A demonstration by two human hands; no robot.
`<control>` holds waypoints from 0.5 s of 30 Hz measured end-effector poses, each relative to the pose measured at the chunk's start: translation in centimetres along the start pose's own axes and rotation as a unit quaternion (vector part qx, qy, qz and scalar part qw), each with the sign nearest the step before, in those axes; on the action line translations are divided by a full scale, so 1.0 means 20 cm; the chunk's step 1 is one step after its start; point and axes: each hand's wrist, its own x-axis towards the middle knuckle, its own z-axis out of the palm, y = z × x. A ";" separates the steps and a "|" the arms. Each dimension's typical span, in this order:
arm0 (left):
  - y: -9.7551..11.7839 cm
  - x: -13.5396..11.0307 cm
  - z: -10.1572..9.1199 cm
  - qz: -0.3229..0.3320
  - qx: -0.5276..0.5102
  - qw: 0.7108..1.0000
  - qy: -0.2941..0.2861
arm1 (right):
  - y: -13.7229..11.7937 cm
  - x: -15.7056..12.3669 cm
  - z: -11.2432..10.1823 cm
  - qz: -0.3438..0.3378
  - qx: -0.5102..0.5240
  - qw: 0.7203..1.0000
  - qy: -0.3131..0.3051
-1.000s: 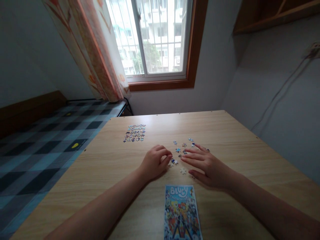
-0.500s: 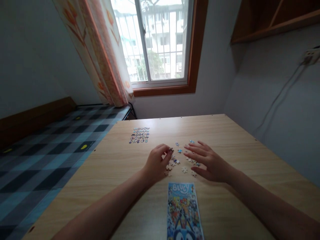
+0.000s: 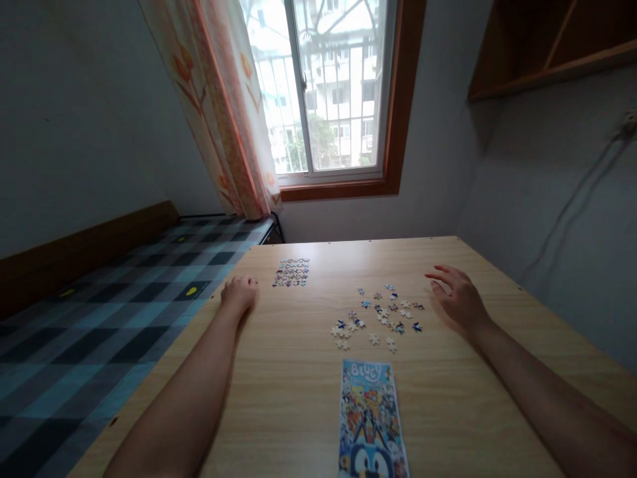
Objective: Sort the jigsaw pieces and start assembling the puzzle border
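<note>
My left hand [image 3: 239,296] is at the left side of the table, closed, with a puzzle piece [image 3: 255,281] barely showing at its fingertips. Just right of it, small jigsaw pieces [image 3: 291,273] lie in neat rows. Over the right part of the table is my right hand [image 3: 458,297], its fingers apart and nothing in them. Loose puzzle pieces [image 3: 382,317] are scattered between the hands, some with the pale side up and some with the printed side up.
A Bluey picture sheet [image 3: 373,411] lies on the wooden table [image 3: 288,398] near me. To the left stands a bed with a checked cover [image 3: 149,299]. Beyond the table are a window [image 3: 343,93] and a flowered curtain [image 3: 223,113]. A wooden shelf [image 3: 557,73] hangs at upper right.
My left hand has moved left from the loose pieces to beside the rows, with the puzzle piece. My right hand has drawn back to the right, uncovering loose pieces. The camera view has shifted slightly.
</note>
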 end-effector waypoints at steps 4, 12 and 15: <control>-0.01 -0.03 0.06 -0.018 0.026 1.000 0.002 | 0.00 -0.02 0.04 0.022 0.002 1.000 -0.022; -0.01 -0.01 0.11 -0.029 0.007 0.999 0.038 | 0.02 -0.03 0.04 0.011 -0.007 1.000 0.003; -0.06 0.00 0.11 -0.015 -0.025 0.999 0.046 | 0.02 -0.03 0.04 0.022 -0.005 1.000 0.000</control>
